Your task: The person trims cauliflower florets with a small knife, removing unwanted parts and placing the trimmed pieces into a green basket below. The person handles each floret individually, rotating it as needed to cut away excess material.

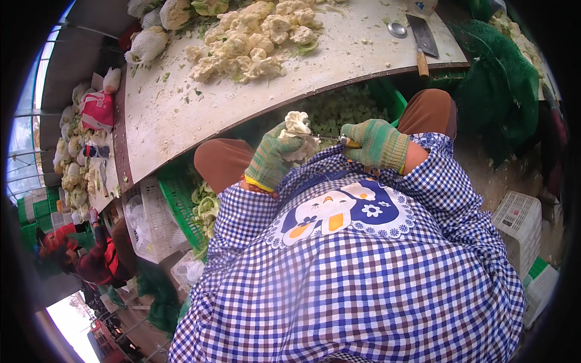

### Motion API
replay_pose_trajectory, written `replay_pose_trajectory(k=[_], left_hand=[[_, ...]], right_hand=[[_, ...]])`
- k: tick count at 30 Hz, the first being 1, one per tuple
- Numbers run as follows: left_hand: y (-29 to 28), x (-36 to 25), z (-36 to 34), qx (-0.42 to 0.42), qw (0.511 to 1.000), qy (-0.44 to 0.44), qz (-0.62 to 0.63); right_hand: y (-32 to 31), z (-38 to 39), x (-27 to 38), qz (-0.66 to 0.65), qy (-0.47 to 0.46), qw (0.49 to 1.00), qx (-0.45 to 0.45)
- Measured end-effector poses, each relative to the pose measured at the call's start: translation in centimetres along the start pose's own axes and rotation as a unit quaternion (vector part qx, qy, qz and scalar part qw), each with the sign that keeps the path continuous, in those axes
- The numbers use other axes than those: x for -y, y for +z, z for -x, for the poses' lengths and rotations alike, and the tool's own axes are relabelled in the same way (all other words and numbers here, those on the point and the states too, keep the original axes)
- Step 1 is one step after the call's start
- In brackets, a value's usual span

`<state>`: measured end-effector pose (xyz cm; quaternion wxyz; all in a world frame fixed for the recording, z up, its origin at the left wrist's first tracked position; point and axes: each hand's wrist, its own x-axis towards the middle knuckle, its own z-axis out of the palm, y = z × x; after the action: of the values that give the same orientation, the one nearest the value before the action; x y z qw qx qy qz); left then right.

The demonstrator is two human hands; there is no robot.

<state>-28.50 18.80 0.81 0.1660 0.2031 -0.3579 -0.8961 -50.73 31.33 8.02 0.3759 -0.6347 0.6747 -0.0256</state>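
Observation:
My left hand, in a green and yellow knit glove, is closed round a piece of cauliflower above my lap. My right hand, gloved alike, grips the handle of a small knife. Its thin blade points left and lies against the cauliflower; how deep it sits in the piece I cannot tell. Below and beyond my hands, between my knees, a green crate holds many small pale green and white pieces. On the white table ahead lies a heap of cauliflower florets.
A cleaver with a wooden handle lies at the table's right, its handle over the edge, beside a small round metal lid. Netted cauliflower heads sit far left. A green crate of leaves stands by my left knee. A person sits left.

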Motion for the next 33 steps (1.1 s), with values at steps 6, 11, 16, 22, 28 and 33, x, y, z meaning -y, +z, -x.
replay_pose_trajectory(k=[6,11,16,22,28,33], left_hand=[[1.9,1.4,0.2,-0.022,0.997,-0.057,-0.049],[3.0,1.0,0.2,-0.045,0.998,0.028,-0.043],[3.3,0.6,0.1,-0.058,0.994,0.089,0.019],[3.5,0.5,-0.3,-0.082,0.987,0.126,0.057],[3.4,0.9,-0.8,-0.085,0.98,0.163,0.071],[3.2,1.7,-0.9,-0.124,0.975,0.163,0.085]], right_hand=[[3.6,-0.7,-0.5,-0.085,0.035,0.993,-0.078],[4.5,0.5,-1.5,-0.274,-0.018,0.951,-0.144],[4.6,2.2,-1.2,-0.235,-0.069,0.954,-0.176],[4.9,2.2,-1.2,-0.205,-0.09,0.956,-0.188],[5.4,1.6,-0.9,-0.212,-0.072,0.958,-0.176],[5.5,0.9,-0.6,-0.181,-0.034,0.969,-0.165]])
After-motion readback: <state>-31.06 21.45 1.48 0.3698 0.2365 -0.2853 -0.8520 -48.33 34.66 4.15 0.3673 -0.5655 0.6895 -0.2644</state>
